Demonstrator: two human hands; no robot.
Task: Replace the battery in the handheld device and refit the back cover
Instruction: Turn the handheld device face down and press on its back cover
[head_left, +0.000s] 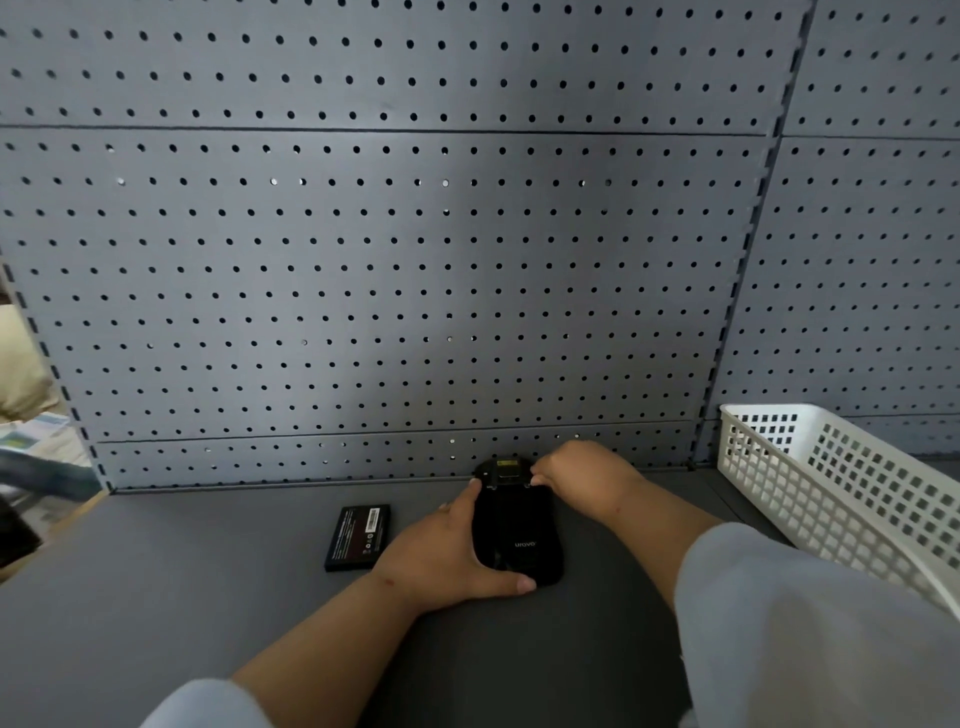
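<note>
Both hands grip the handheld device (515, 530) on the desk (208, 597), back cover up.

Left hand (447, 556): grip wrapped around the device's left edge and near end, thumb pressed along the near end, fingertips reaching up the left side. Device: black, lies flat near the middle of the desk with its back cover (519, 545) facing up; a faint logo shows on the cover and a yellow label at the far end. Right hand (582, 475): grip curled over the far right corner of the device, fingertips pinching its edge. Loose battery (358, 537): black, flat on the desk just left of the left hand, not touching it. White basket (841, 499): on the right, well apart from the device. Grey pegboard wall (389, 260): stands behind the desk.
</note>
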